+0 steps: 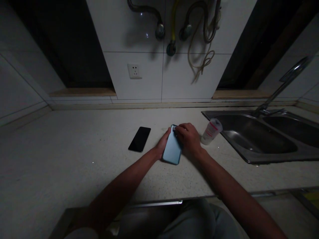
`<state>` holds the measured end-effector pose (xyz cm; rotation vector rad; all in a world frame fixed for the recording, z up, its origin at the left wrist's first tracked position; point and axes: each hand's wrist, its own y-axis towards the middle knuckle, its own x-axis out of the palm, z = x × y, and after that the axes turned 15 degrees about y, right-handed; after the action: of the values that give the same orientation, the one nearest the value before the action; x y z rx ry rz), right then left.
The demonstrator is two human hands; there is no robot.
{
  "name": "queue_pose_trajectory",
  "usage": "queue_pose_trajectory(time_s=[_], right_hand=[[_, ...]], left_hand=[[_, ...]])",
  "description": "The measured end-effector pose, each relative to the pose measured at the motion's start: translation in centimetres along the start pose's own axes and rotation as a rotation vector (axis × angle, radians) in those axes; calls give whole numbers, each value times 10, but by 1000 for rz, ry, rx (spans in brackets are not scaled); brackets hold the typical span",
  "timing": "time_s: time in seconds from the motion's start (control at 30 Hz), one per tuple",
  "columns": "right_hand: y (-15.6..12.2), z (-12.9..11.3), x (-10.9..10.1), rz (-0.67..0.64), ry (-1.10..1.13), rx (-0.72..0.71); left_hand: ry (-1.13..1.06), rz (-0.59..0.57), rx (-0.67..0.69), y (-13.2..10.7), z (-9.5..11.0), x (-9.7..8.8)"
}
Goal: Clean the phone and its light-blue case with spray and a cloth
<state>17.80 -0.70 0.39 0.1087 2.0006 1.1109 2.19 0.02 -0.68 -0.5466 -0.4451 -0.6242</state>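
- Dim kitchen light is falling across a pale speckled countertop (74, 159), which is running back to a white tiled wall (149, 86) carrying an outlet (134, 71) and several hanging hoses (199, 36).
- I am taking the light blue phone (171, 150) as my landmark; it is lying back-side up on the countertop, directly ahead of me.
- Its long axis is running away from me, leaning slightly to the right at the far end.
- My left hand (162, 144) is bracing the phone's left edge, fingers curled against it.
- My right hand (188, 136) is resting over the phone's far right corner, fingertips bent down and pressing there; whether they are pinching something small is too dark to tell.
- Both hands are touching the phone, so neither is nearer than the other.
- Left of the phone, apart from it, a black phone (140, 139) is lying flat, screen dark.
- Right of the phone, just past my right hand, a small white bottle (211, 131) with a pink label is tilting on its side; its contents are not showing.
- Farther right, a steel sink (251, 159) with two basins is sitting in the countertop; nothing is showing inside them, and a faucet (284, 84) is arching above.
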Motion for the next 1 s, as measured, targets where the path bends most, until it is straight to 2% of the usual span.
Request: queue_pose_trajectory(time_s=[0.07,0.17,0.33,0.47,0.63,0.8,1.0], right_hand=[[1,1,-4,18,-70,39],[2,2,-8,-27,-88,61],[3,6,-9,-156,80,13],[1,9,-11,-194,205,-27],[1,9,-11,-254,251,-102],[2,8,-11,-264,91,-29],[0,-7,-7,-173,-87,32]], left_hand=[[-2,-57,0,0,-1,1],[-3,-59,16,-1,-2,2],[21,-1,26,-3,-1,3],[8,-1,37,-3,-1,3],[-14,33,27,-3,2,3],[15,34,24,-5,5,7],[15,36,22,-4,6,4]])
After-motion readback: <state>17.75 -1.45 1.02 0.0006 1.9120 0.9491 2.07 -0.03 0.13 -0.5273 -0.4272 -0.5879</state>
